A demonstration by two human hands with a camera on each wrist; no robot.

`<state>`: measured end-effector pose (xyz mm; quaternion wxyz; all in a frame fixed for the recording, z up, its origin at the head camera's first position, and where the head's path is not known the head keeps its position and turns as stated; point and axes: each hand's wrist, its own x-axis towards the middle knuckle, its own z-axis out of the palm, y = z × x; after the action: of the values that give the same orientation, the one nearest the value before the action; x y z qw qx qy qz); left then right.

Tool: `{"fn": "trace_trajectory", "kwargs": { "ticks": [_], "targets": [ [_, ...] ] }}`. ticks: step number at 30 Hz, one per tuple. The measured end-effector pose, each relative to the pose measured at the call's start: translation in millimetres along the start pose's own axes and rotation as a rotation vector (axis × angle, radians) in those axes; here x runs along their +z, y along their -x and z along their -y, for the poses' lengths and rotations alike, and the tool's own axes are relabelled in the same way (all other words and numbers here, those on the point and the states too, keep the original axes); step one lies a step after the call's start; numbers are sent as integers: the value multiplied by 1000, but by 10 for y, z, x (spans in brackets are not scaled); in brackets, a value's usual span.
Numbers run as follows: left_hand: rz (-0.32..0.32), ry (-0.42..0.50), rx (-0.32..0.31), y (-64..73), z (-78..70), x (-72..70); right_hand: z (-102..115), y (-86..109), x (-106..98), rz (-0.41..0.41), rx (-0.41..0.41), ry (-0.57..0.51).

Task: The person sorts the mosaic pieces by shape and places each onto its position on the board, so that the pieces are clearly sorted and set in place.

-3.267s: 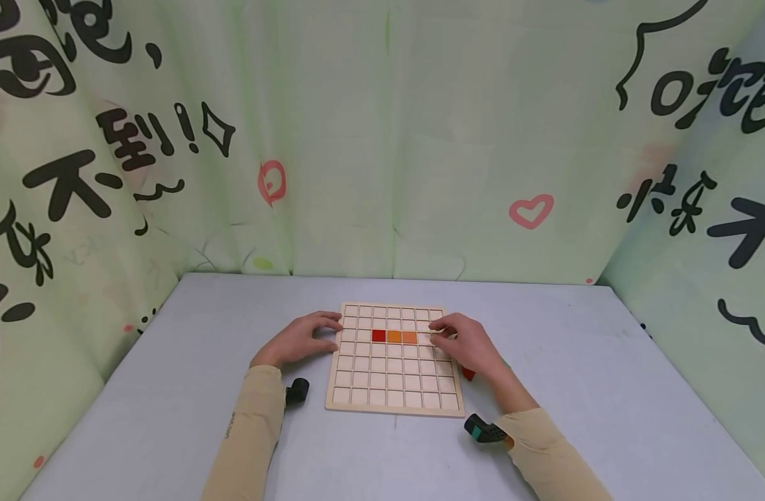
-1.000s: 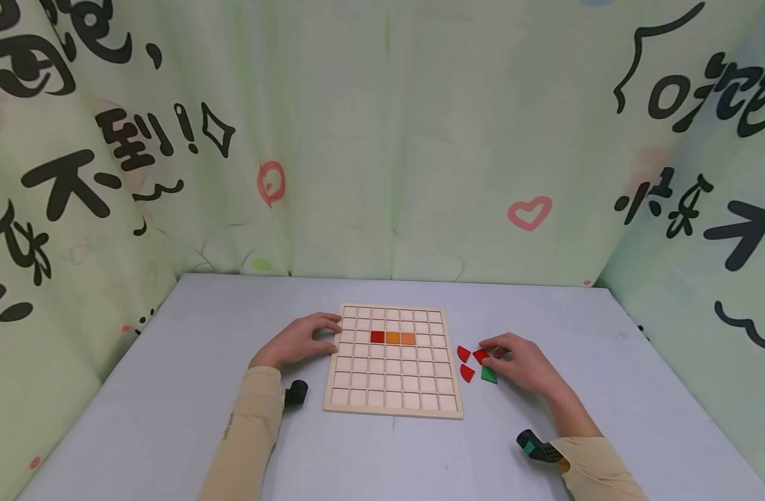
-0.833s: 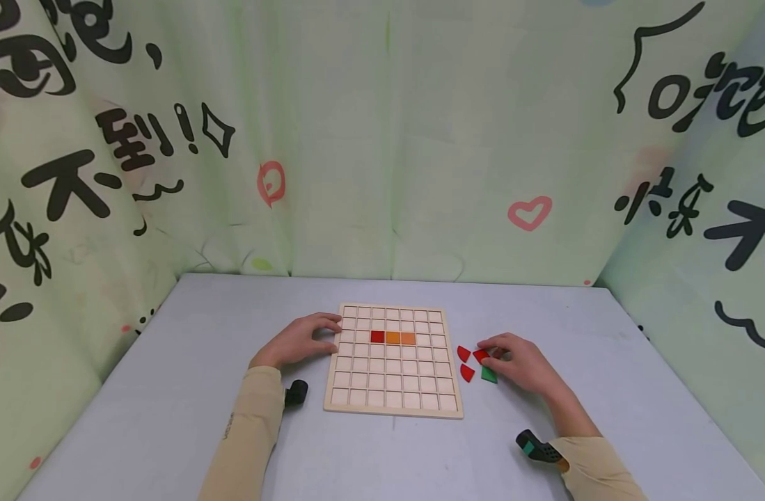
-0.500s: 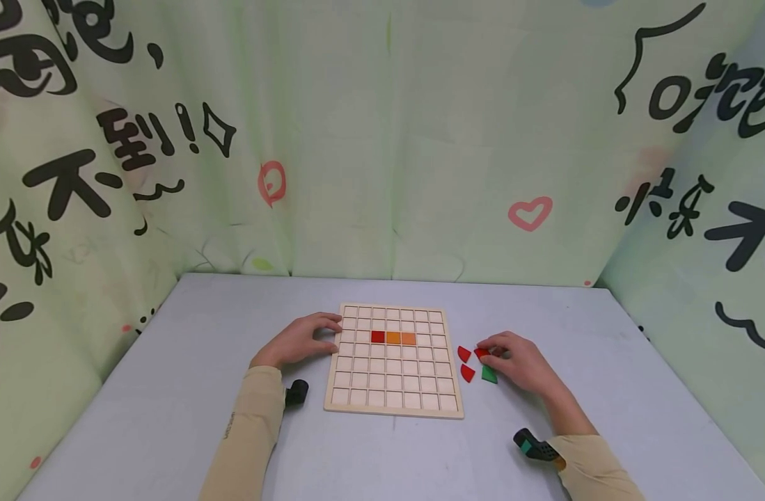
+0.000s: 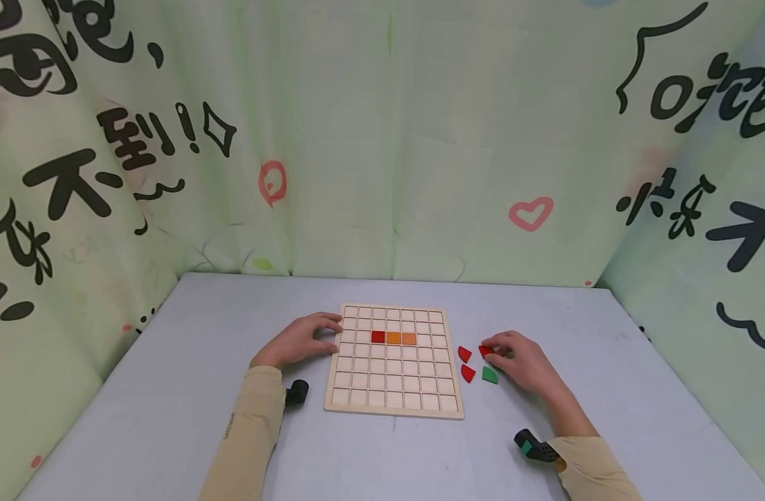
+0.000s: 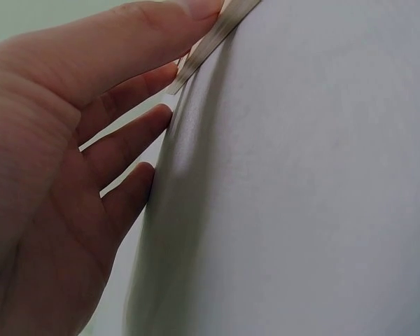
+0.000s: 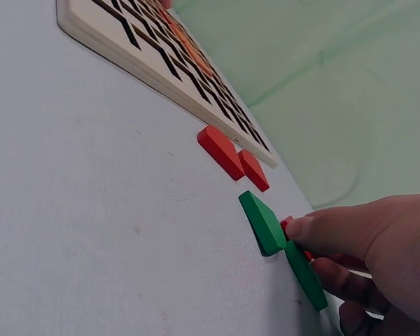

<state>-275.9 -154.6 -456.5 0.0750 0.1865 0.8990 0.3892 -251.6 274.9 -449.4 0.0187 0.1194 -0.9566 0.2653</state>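
Note:
A square wooden grid board lies on the table, with one dark red and two orange squares in a row in its cells. My left hand rests at the board's left edge. In the left wrist view its thumb lies against that edge, and the other fingers stretch out loosely. Right of the board, my right hand pinches a red quarter-circle piece between thumb and fingers. Just below it lies a green quarter-circle piece. The right wrist view shows a second green piece under the fingers, hidden from the head view.
Two more red quarter-circle pieces, one farther back and one nearer, lie between the board and my right hand. A printed curtain hangs behind the white table and at both sides.
My right hand has gone from the board's right side to the loose pieces. Lately it has shifted the red piece slightly back and right, away from the green one. The left hand stays put.

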Motion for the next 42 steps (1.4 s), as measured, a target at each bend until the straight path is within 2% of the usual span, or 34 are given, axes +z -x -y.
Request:
{"fn": "trace_trajectory", "kwargs": {
  "ticks": [21,34,42],
  "targets": [
    [4,-5,-38,-12,0,12,26,-39,-19,18,5,28],
    [2,-5,-33,-25,13,8,69,-86,-27,37,22,45],
    [5,-5,-33,-20,25,19,112,-117,-20,-21,-2,15]
  ]
}}
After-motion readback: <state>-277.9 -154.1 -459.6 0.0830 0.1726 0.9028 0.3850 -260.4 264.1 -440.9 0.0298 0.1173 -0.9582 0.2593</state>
